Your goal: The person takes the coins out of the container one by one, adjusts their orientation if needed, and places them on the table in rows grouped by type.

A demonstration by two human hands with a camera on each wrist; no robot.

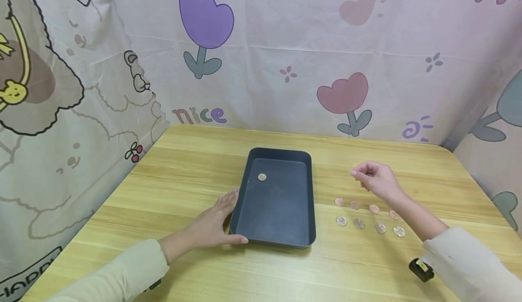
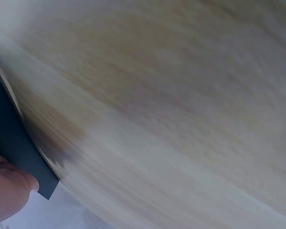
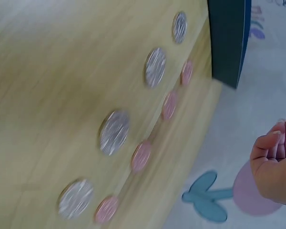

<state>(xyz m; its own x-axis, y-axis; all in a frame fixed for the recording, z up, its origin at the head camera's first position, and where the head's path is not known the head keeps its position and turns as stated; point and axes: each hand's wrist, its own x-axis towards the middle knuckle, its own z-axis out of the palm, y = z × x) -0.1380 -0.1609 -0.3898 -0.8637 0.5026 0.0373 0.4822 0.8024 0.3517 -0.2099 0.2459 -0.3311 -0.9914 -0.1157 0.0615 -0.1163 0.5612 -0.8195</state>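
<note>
A dark rectangular tray [image 1: 279, 241] lies on the wooden table. My left hand [image 1: 214, 222] rests against its near left corner, fingers along the left side and thumb at the front edge. The left wrist view shows the thumb [image 2: 14, 188] touching the tray's dark wall [image 2: 19, 143]. One round coin-like disc [image 1: 262, 177] lies inside the tray, toward its far left. My right hand [image 1: 377, 179] is raised right of the tray, fingers curled and thumb near the fingertips. Between those fingertips no object shows. In the right wrist view this hand [image 3: 276, 167] appears at the right edge.
Right of the tray lie two rows: several copper-coloured discs [image 1: 374, 209] behind, several silver-coloured discs [image 1: 380, 228] in front. A small black device [image 1: 421, 269] hangs below the right sleeve. A printed cloth [image 1: 269, 21] covers the wall behind the table [image 1: 195, 157].
</note>
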